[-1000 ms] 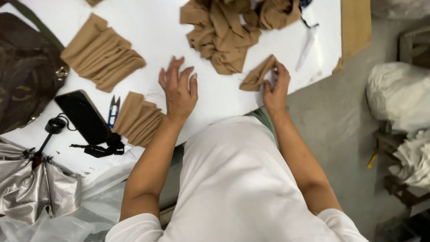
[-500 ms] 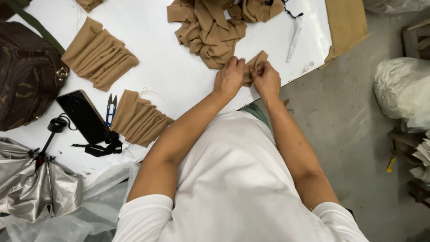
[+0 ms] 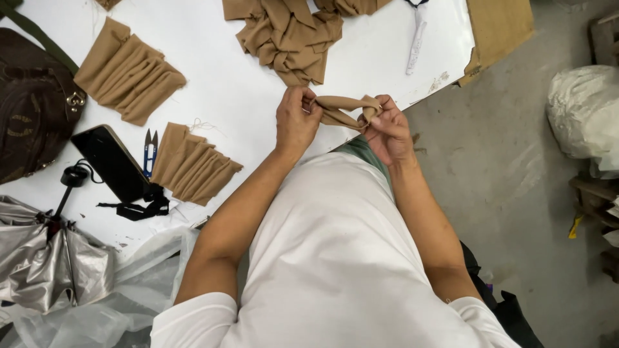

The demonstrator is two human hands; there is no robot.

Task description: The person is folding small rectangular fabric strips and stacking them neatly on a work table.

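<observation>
Scan L to R from my remote station, head view.

1. Far L edge: dark brown bag, partly off the white table. Below it, a folded silver umbrella on clear plastic sheeting.
2. On the table beside the bag: a fanned stack of tan fabric pieces. Lower: black phone lying flat, small thread snips just beside it, then a second tan stack.
3. Top centre: loose heap of tan pieces, unsorted.
4. Centre, at the near table edge: I see the left hand w/ fingers curled shut, pinching one end of a tan fabric strip. The strip is held up off the table, between both hands, in front of the person's white shirt.
5. The right hand pinches the other end; thumb and fingertips pressed together on a bunched fold of the strip.
6. R of the hands: a white tool lying on the table, type unclear. Brown cardboard at the table's R edge.
7. Far R: white bags on the grey floor.
</observation>
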